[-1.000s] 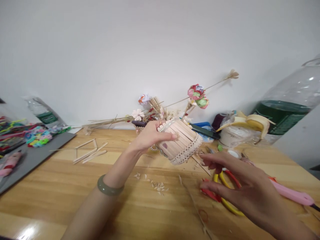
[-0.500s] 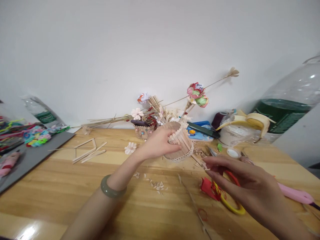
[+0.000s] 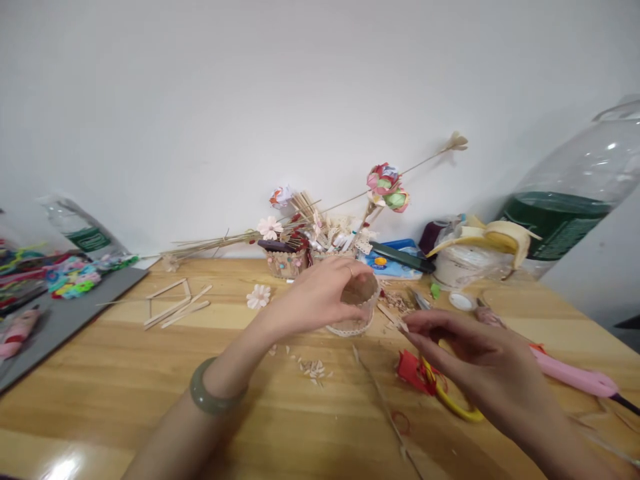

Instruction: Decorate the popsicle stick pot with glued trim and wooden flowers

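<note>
My left hand (image 3: 313, 297) wraps around a small cup made of wooden craft sticks with a lace trim (image 3: 356, 310). The cup stands upright on the wooden table (image 3: 150, 373), its open top facing me. A green bangle sits on my left wrist. My right hand (image 3: 465, 350) hovers just right of the cup, fingers pinched on a thin wooden stick (image 3: 393, 317) that points toward the cup. Under my right hand lie yellow-handled scissors (image 3: 453, 403) and a red scrap (image 3: 411, 372).
Paper flowers on thin stems (image 3: 385, 187) and dried stalks lie along the white wall. Loose craft sticks (image 3: 175, 308) lie at left, a grey board (image 3: 60, 320) with colourful pieces beyond. A large plastic bottle (image 3: 575, 207), a white tub (image 3: 463, 267) and a pink tool (image 3: 570, 375) stand at right.
My left hand lowered the stick cup from a tilted, raised position and stood it upright on the table. My right hand closed its fingers on a thin stick.
</note>
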The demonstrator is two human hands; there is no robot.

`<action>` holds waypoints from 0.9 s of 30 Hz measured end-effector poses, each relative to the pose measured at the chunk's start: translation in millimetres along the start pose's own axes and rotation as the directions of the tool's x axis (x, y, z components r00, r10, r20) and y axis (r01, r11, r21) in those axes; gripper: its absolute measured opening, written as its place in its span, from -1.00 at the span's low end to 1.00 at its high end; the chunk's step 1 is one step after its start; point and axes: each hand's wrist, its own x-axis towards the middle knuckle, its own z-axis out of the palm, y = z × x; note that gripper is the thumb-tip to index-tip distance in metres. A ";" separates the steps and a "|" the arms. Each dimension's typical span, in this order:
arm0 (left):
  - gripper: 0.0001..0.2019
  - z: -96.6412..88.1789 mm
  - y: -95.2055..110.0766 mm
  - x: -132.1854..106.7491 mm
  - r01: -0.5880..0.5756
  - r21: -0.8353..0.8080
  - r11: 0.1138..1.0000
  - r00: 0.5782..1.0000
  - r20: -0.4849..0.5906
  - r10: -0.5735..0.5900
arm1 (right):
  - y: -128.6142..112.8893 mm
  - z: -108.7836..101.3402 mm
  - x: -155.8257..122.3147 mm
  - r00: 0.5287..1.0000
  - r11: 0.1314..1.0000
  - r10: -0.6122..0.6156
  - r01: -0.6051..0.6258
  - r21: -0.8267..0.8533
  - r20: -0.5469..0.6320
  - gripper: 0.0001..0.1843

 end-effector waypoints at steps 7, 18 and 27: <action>-0.88 8.9 38.5 -6.7 -0.177 -0.118 0.977 0.961 -0.237 0.146 | 6.3 3.4 -1.2 0.980 0.944 0.195 -0.195 0.265 0.026 -0.82; -0.87 15.8 54.4 -5.8 0.048 -0.197 0.979 0.981 -0.177 -0.084 | -11.0 -4.5 -0.9 0.999 1.000 -0.008 0.007 -0.007 -0.041 -0.90; -0.89 15.0 44.8 -3.9 0.401 -0.721 0.565 0.876 0.122 -0.466 | -16.6 -9.3 -4.8 0.999 0.999 -0.035 0.036 0.003 -0.039 -0.89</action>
